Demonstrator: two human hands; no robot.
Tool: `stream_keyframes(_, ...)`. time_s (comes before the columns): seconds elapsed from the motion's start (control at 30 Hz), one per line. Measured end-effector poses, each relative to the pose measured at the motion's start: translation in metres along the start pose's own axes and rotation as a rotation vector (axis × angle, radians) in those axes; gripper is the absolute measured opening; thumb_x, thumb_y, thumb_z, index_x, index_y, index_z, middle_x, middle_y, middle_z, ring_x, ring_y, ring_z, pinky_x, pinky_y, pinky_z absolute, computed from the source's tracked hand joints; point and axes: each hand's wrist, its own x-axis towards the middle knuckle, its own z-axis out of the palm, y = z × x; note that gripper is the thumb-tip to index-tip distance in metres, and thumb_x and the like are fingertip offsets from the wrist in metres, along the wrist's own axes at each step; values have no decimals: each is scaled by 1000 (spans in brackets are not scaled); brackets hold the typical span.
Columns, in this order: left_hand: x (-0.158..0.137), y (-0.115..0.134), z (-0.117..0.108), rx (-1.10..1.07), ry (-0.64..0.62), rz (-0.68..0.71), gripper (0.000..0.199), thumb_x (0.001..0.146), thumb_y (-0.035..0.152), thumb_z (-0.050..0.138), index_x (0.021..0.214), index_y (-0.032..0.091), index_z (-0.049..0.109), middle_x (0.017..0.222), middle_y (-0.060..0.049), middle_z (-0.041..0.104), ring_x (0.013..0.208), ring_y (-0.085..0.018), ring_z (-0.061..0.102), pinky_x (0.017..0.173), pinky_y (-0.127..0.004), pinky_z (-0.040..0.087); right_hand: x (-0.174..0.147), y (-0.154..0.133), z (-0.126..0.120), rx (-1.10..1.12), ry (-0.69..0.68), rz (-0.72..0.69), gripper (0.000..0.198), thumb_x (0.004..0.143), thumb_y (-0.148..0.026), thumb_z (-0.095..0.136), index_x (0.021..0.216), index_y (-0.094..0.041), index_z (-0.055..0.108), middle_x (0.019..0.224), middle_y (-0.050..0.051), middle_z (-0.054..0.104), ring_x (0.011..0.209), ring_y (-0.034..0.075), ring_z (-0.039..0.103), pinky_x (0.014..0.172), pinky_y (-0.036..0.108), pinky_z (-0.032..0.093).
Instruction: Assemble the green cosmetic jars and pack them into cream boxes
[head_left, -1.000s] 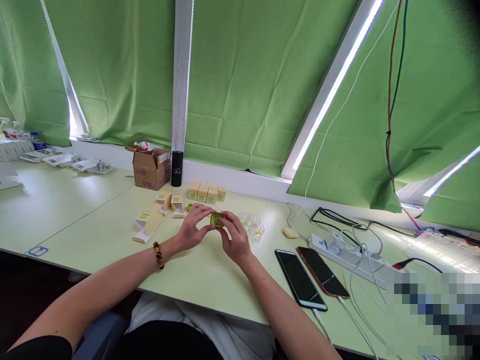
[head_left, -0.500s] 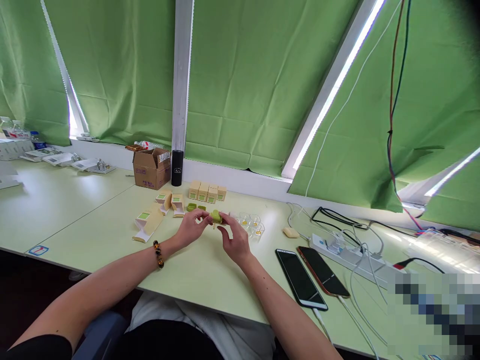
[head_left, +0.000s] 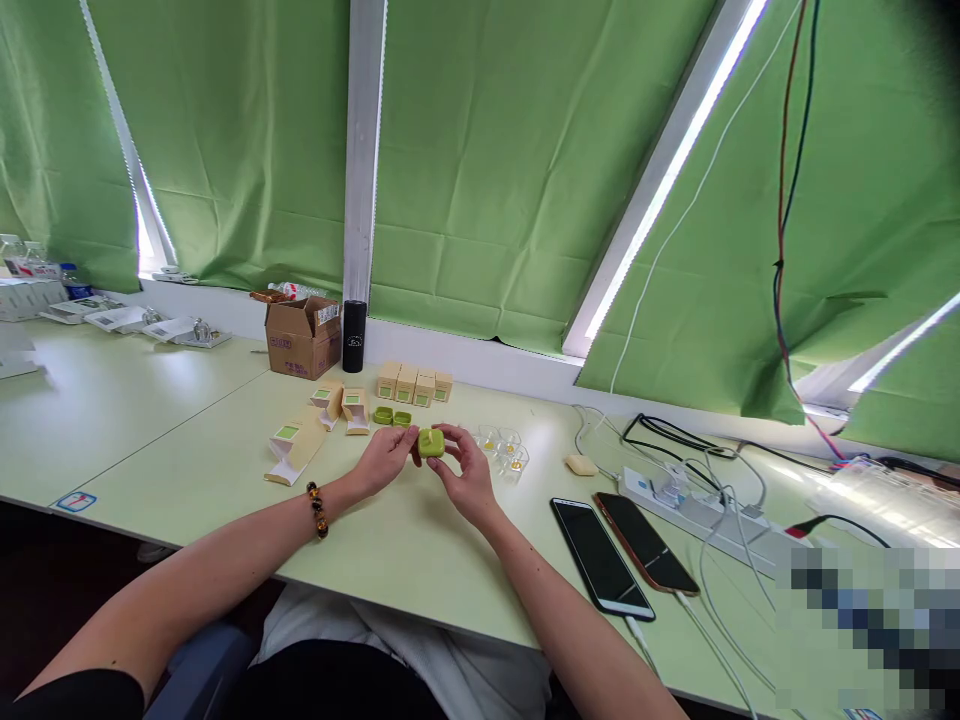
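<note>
Green case [head_left: 431,444] smooth, plastic-looking; brown carton [head_left: 300,350] matt cardboard.

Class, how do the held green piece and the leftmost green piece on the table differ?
The held piece is between left hand and right hand; the leftmost piece rests on the table. The held piece is nearer the camera; the leftmost piece, farther. Both are green.

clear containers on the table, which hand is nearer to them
Right. The right hand is just left of the clear containers; the left hand is farther left, across the green case.
</note>
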Motion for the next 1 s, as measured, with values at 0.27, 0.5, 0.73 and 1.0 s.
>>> stream_keyframes(0.27, -5, 12, -10, 346, 9, 451, 70, 79, 4, 61, 144, 26, 51, 139, -12, 57, 132, -33, 44, 113, -56, 39, 4, 14, -5, 117, 89, 103, 38, 77, -33, 80, 111, -23, 68, 109, 8, 71, 101, 23, 68, 91, 44, 61)
stream_keyframes(0.5, -3, 5, -4, 267, 11, 446, 45, 89, 14, 67, 131, 28, 62, 127, -10, 63, 125, -29, 52, 109, -51, 44, 3, 11, -5, 33, 63, 69, 37, 88, -37, 72, 121, -23, 66, 110, 8, 72, 102, 22, 68, 88, 40, 59)
stream_keyframes(0.73, 10, -16, -4, -39, 93, 139, 44, 91, 30, 69, 135, 26, 62, 132, -10, 68, 119, -24, 62, 98, -42, 52, 8, 28, -28, -615, 186, -33, 22, 92, -21, 60, 113, -21, 68, 103, 9, 72, 104, 28, 60, 91, 47, 51)
stream_keyframes(1.0, 13, -21, -1, -139, 69, 40, 48, 92, 42, 67, 135, 23, 65, 134, -11, 70, 110, -24, 68, 93, -39, 56, 7, 56, -28, -1106, 37, -6, 38, 91, -16, 61, 129, -23, 66, 122, 14, 63, 115, 34, 48, 95, 49, 41)
